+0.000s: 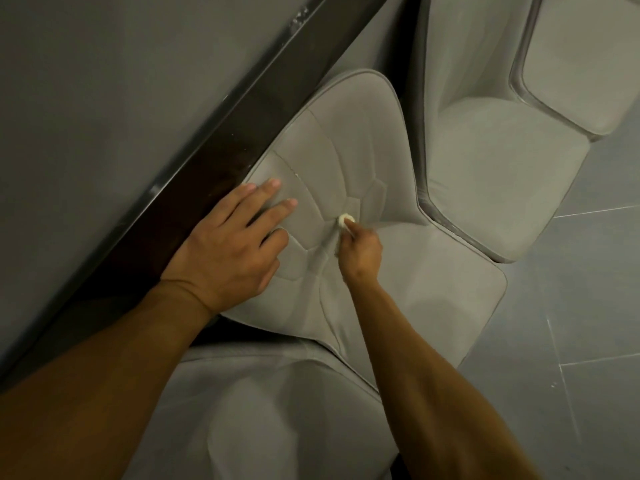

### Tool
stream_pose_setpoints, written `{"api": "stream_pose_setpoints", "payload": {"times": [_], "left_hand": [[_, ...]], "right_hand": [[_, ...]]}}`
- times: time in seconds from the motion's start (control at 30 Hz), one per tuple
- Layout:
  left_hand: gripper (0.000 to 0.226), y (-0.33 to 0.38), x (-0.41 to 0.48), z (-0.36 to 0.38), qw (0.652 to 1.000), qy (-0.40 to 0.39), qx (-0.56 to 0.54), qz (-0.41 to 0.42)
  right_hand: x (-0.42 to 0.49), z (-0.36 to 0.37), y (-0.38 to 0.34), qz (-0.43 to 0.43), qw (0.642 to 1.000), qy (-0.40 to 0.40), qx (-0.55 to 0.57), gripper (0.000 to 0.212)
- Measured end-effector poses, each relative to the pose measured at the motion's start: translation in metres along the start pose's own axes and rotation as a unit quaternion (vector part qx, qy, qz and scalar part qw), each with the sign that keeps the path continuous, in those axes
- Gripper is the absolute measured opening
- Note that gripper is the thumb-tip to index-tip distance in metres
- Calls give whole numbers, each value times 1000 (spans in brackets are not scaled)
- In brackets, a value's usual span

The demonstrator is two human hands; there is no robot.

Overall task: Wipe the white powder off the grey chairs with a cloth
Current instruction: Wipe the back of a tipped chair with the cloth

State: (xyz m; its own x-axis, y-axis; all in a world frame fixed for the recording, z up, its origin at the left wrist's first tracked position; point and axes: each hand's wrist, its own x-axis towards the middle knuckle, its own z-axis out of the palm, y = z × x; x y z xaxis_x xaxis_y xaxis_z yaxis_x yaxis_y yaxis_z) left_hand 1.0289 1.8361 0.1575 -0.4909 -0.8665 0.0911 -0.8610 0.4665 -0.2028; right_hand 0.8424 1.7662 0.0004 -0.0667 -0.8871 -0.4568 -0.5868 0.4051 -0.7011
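A grey padded chair (433,271) fills the middle of the head view, its stitched backrest lying against a dark table edge. My left hand (232,244) rests flat on the backrest with fingers spread. My right hand (360,251) grips a small white cloth (344,220), bunched so only its tip shows, pressed into the crease where backrest meets seat. A few faint white specks show along a backrest seam near my left fingertips.
A second grey chair (502,174) stands at the upper right and a third (277,410) at the bottom. A grey table top with a dark glossy edge (214,161) runs diagonally at left. Grey floor tiles (588,306) lie at right.
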Motion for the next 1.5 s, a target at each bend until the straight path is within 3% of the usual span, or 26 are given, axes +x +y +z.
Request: {"api": "stream_pose_setpoints", "payload": {"times": [0.1,0.27,0.33,0.47,0.63,0.83,0.97,1.07,1.17,1.27,1.33,1.4,1.5], "left_hand": [[19,0,0,0,1000,6,0,1],[28,0,1,-1,1000,-7,5,-5],[32,0,1,-3,1000,-18,6,-7],[39,0,1,-4,1000,-25,6,-5],[34,0,2,-4,1000,-30,10,-2],[27,0,0,-3,1000,-25,11,3],[30,0,2,-5,1000,-26,12,0],[36,1,2,-5,999,-34,15,-4],[29,1,2,-5,999,-40,13,-6],[22,1,2,-5,999,-38,18,-2],[21,1,1,-5,999,-31,17,-3],[24,1,1,-5,999,-28,15,-8],[32,2,2,-6,999,-29,15,-12]], "right_hand": [[-21,-9,-11,-30,995,62,76,36],[-77,-25,-79,-325,929,91,150,36],[-81,-22,-85,-371,918,65,124,36],[-64,-25,-78,-344,933,55,92,31],[-66,-37,-78,-394,916,66,48,32],[-50,-29,-37,-239,970,46,21,30],[-65,-40,-75,-344,930,83,102,32],[-63,-33,-92,-391,916,53,72,34],[-49,-22,-66,-342,937,49,56,32],[-45,-19,-36,-195,977,59,56,29],[-58,-20,-28,-161,980,75,91,29],[-82,-19,-33,-229,962,79,129,31],[-109,-5,-42,-325,935,18,142,34]]}}
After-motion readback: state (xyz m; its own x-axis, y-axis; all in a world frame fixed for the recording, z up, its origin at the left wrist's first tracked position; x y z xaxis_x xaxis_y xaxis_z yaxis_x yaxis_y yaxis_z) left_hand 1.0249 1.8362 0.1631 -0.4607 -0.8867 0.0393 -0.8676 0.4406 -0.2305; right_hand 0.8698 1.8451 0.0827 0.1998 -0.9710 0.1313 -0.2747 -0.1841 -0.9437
